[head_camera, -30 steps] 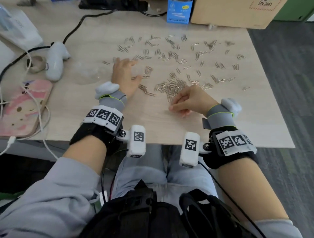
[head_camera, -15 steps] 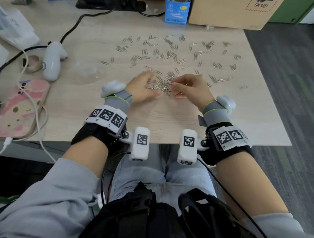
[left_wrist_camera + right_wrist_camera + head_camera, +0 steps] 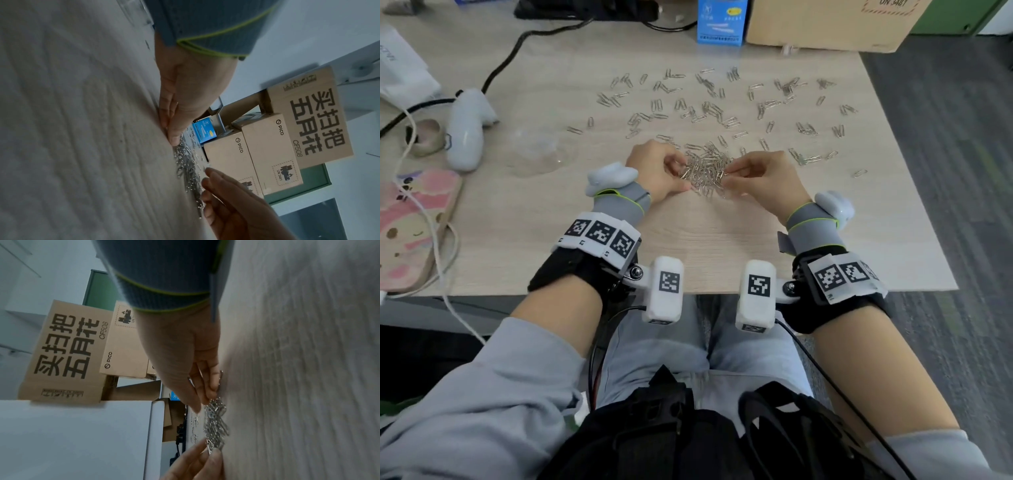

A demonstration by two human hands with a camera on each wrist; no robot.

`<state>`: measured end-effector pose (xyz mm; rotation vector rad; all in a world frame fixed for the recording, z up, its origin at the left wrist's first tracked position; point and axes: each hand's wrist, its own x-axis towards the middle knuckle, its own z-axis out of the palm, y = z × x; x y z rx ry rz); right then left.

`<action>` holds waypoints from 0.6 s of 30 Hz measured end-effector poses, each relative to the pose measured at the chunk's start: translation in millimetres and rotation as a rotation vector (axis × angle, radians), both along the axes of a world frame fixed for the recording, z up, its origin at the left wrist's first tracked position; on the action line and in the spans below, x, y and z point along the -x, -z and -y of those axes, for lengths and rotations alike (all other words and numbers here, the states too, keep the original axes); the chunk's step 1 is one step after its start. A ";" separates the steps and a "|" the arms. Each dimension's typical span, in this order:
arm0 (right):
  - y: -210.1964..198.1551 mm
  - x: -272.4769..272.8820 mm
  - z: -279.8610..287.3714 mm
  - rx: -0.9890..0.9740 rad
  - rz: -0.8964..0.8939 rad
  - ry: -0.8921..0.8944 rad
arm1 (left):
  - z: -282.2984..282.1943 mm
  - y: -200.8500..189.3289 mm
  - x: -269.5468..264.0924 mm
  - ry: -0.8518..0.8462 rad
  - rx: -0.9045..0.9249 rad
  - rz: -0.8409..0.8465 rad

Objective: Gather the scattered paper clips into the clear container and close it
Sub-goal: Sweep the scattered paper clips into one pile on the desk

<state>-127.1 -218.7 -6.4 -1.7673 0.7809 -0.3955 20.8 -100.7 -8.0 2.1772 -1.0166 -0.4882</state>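
A heap of silver paper clips (image 3: 705,169) lies on the wooden desk (image 3: 722,240) between my hands. My left hand (image 3: 681,173) curls round its left side, thumb and fingers closing on clips. My right hand (image 3: 734,176) does the same from the right. In the right wrist view clips stick out between the right fingers (image 3: 207,381) at the heap (image 3: 216,421). The left wrist view has the left fingers (image 3: 174,134) on the desk at the heap (image 3: 187,167). Many loose clips (image 3: 709,106) are scattered beyond. The clear container (image 3: 541,150) stands to the left.
A white controller (image 3: 465,133), cables and a pink phone case (image 3: 410,222) lie at the left. A blue box (image 3: 720,20) and cardboard boxes (image 3: 832,20) stand along the back edge. The desk's right edge (image 3: 914,192) drops to grey carpet.
Both hands swept inward from apart, pushing clips into one heap. They now close on that heap from either side, slightly farther from me than a second ago.
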 end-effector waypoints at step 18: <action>17.0 19.8 49.6 0.372 -0.533 0.060 | 15.4 12.8 -12.6 -0.162 -0.192 0.175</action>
